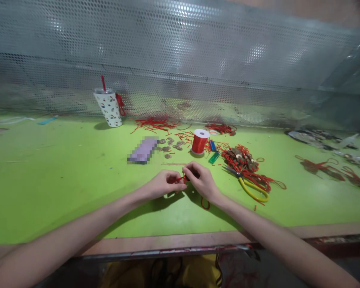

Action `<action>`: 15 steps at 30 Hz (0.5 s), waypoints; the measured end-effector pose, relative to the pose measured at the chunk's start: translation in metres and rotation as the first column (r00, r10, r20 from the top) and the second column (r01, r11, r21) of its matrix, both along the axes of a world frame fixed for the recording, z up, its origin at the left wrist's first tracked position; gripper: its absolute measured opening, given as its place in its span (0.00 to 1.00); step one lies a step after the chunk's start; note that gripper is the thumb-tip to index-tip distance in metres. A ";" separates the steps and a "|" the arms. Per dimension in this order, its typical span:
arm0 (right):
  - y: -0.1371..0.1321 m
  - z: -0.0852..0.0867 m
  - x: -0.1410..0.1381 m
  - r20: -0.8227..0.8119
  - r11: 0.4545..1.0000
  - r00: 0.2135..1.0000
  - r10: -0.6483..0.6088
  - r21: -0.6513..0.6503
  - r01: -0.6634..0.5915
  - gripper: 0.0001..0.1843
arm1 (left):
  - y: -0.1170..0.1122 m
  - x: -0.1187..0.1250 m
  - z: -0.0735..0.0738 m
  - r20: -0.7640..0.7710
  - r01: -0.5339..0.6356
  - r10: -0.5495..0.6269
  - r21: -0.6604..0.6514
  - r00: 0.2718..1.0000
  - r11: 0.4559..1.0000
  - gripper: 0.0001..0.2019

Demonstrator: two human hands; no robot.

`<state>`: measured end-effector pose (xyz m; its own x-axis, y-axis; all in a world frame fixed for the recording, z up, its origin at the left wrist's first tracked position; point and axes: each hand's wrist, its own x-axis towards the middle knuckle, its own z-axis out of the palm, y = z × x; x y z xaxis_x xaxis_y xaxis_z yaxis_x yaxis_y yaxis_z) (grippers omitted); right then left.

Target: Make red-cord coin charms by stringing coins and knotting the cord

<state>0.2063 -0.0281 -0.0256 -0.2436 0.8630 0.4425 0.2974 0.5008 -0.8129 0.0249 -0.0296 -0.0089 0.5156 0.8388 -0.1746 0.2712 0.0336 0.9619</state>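
Observation:
My left hand (163, 183) and my right hand (201, 179) meet over the green table (63, 176), fingers pinched together on a piece of red cord (181, 179) between them. A loop of the same cord (205, 205) hangs down below my right wrist. Just beyond my hands stand a spool of red cord (199, 141), several loose coins (169, 145), and a pile of finished red knotted coin pieces (242, 158).
Yellow-handled scissors (252, 189) lie right of my hands. A blue lighter (213, 145) and a green lighter (214, 157) lie by the spool. A patterned cup with a red straw (109, 106) stands at the back left before a perforated metal wall (180, 60). More red pieces (324, 166) lie far right.

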 end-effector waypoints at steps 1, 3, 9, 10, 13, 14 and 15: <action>0.000 0.000 0.001 0.001 1.000 1.000 0.003 0.009 -0.003 0.11 | -0.001 0.001 0.000 0.013 0.003 -0.003 0.033 1.000 0.999 0.23; 0.000 0.000 0.001 0.004 0.999 1.000 0.014 0.030 -0.014 0.10 | -0.003 0.003 -0.001 0.038 0.017 -0.020 0.076 0.999 0.997 0.23; -0.001 0.000 0.003 0.004 1.000 1.000 0.022 0.021 -0.022 0.13 | -0.004 0.005 -0.005 0.083 -0.063 0.053 0.134 0.995 0.989 0.22; -0.001 0.000 0.003 -0.004 1.000 1.000 0.031 0.001 -0.031 0.14 | -0.003 0.004 -0.005 0.095 -0.084 0.071 0.134 0.993 0.987 0.21; 0.001 -0.001 0.006 -0.032 0.993 0.994 0.104 -0.050 -0.106 0.12 | 0.001 0.000 -0.004 0.127 -0.135 0.117 0.143 0.985 0.981 0.21; 0.001 -0.001 0.007 -0.038 0.990 0.991 0.128 -0.059 -0.131 0.10 | 0.002 -0.001 -0.003 0.131 -0.143 0.123 0.154 0.984 0.978 0.21; 0.001 -0.001 0.008 -0.042 0.987 0.988 0.147 -0.063 -0.149 0.09 | 0.004 -0.002 -0.003 0.133 -0.144 0.122 0.165 0.984 0.976 0.21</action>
